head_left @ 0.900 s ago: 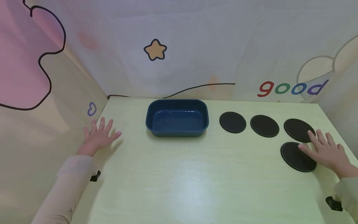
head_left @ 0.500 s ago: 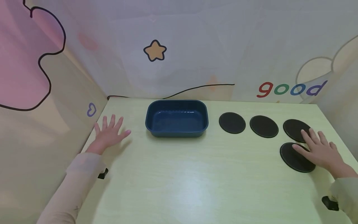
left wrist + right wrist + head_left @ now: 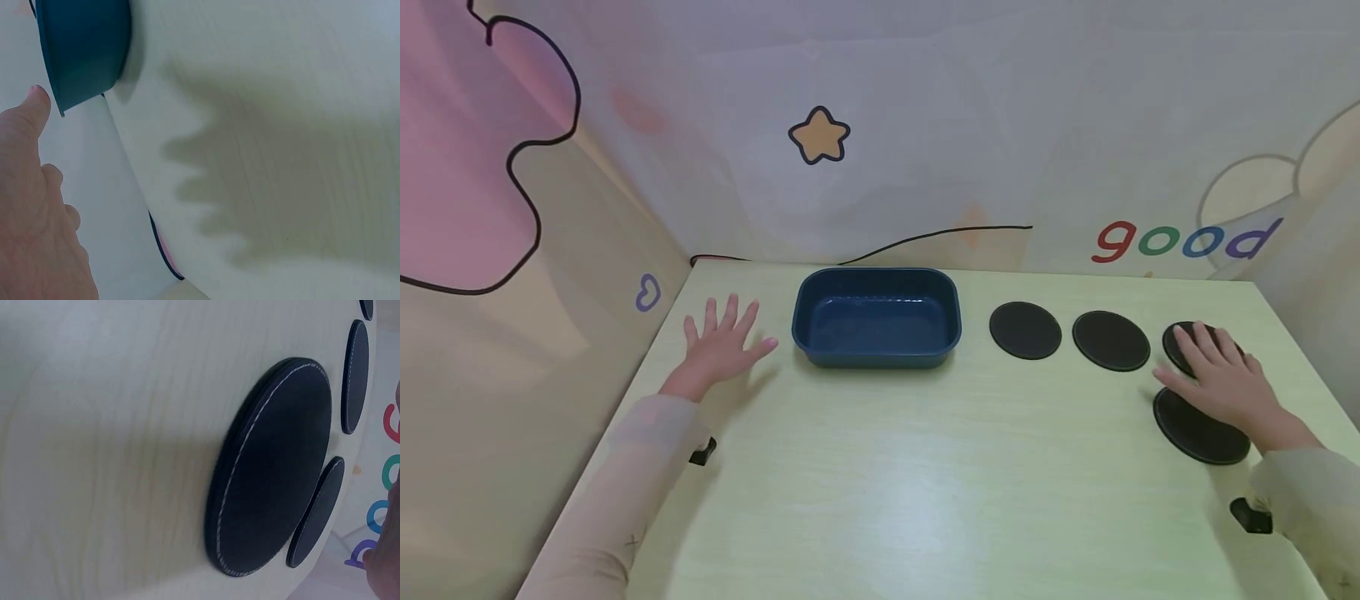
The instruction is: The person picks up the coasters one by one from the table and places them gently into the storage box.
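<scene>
Left of a dark blue rectangular tray (image 3: 877,360), my left hand (image 3: 718,354) hovers over the table with its fingers spread and nothing in them. Its shadow falls on the wood in the left wrist view, where the tray's side (image 3: 87,56) shows near the thumb. My right hand (image 3: 1228,383) is held above two black round coasters at the right, partly covering the rear coaster (image 3: 1176,346) and the front coaster (image 3: 1202,429). White stitching rims the front coaster (image 3: 275,469) in the right wrist view. The right fingers are extended and hold nothing.
Two more black coasters lie in the back row, a middle coaster (image 3: 1111,341) and a left coaster (image 3: 1026,331) beside the tray. Printed cloth walls (image 3: 925,125) stand behind and beside the pale wooden table (image 3: 910,483).
My left hand has moved right and farther back, closer to the tray. The right hand has shifted left and slightly back over the coasters. Tray and coasters stay in place.
</scene>
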The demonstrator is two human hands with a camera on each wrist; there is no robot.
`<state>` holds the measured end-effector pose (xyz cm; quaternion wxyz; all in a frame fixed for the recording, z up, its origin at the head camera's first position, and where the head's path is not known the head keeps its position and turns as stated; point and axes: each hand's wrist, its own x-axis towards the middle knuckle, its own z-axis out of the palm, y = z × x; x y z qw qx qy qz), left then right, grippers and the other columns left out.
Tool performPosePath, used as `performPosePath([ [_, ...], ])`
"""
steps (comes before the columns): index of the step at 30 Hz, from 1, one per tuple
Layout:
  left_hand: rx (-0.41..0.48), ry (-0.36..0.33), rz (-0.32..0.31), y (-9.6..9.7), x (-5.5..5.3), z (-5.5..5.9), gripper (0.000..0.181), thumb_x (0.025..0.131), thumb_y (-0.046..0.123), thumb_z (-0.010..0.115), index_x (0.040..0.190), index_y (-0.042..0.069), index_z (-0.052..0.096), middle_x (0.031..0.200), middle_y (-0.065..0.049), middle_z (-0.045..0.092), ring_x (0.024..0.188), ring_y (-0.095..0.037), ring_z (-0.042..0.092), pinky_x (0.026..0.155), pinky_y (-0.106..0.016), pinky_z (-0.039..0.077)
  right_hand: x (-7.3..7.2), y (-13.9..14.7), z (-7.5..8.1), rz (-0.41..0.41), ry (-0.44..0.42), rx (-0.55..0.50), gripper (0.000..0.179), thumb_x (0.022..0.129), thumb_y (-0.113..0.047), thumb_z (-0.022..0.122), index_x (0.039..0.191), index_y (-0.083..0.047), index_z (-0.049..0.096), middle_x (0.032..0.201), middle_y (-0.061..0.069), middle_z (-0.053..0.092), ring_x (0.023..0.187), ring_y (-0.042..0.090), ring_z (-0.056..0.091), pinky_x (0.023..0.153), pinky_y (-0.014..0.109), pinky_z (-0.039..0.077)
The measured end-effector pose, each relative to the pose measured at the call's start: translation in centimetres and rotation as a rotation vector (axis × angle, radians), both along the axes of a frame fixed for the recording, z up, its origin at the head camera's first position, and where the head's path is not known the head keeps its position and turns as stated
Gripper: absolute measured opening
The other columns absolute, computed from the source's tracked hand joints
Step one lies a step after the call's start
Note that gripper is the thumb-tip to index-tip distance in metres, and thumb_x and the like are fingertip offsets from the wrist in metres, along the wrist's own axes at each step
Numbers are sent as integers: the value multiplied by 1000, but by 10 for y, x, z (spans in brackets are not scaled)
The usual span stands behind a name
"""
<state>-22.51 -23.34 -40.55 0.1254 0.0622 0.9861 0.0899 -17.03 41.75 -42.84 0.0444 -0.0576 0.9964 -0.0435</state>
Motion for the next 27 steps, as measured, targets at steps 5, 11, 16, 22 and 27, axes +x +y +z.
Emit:
performPosePath([
  [5, 2, 11, -7, 10, -5, 0, 81, 83, 68, 26, 143, 20, 1, 147, -15, -14, 128, -39, -25, 94, -65, -16, -9, -10, 3, 14, -22, -11, 82, 87, -57, 34, 142, -7, -3, 144, 26, -5, 129, 46, -12, 90, 72, 4],
  [11, 3, 16, -23, 21, -11, -1, 81, 82, 69, 24, 143, 21, 0, 147, -14, -14, 129, -39, -24, 95, -65, -15, -19, -23, 6, 12, -39, -37, 83, 87, -57, 32, 142, -9, -6, 143, 25, -10, 129, 47, -10, 92, 71, 3],
  [16, 31, 23, -35, 30, -13, 2, 81, 83, 68, 25, 143, 19, 1, 148, -13, -12, 131, -37, -21, 96, -64, -15, -27, -35, 9, 17, -47, -47, 82, 87, -59, 31, 142, -10, -7, 144, 24, -9, 129, 46, -10, 93, 70, 3],
  [22, 52, 36, -49, 38, -21, 0, 80, 85, 65, 26, 143, 18, 1, 148, -12, -9, 133, -34, -15, 97, -64, -14, -37, -50, 10, 36, -52, -58, 83, 86, -60, 30, 142, -10, -5, 145, 23, -7, 129, 44, -12, 95, 69, 3],
  [27, 73, 38, -47, 44, -27, -5, 73, 88, 59, 26, 143, 16, 3, 149, -11, -6, 134, -32, -13, 99, -63, -12, -44, -63, 9, 67, -47, -59, 82, 87, -58, 32, 142, -8, -3, 145, 23, -6, 130, 44, -8, 95, 68, 4],
])
